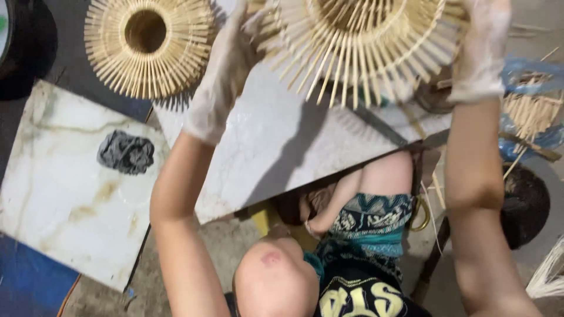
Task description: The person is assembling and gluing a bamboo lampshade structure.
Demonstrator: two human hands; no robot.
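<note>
Both my hands wear thin pale gloves and are raised in front of me. Between them they hold a round piece made of radiating bamboo sticks (358,47), lifted above a white marble-look slab (276,141). My left hand (226,70) grips its left edge. My right hand (482,50) grips its right edge. A second, similar ring of bamboo sticks (147,44) lies flat at the upper left, apart from both hands.
Another marble-look tile (53,194) lies at the left with a crumpled dark cloth (126,152) on it. A blue plastic bag of loose bamboo sticks (531,111) sits at the right. My bent knee and patterned shorts (370,220) fill the lower middle.
</note>
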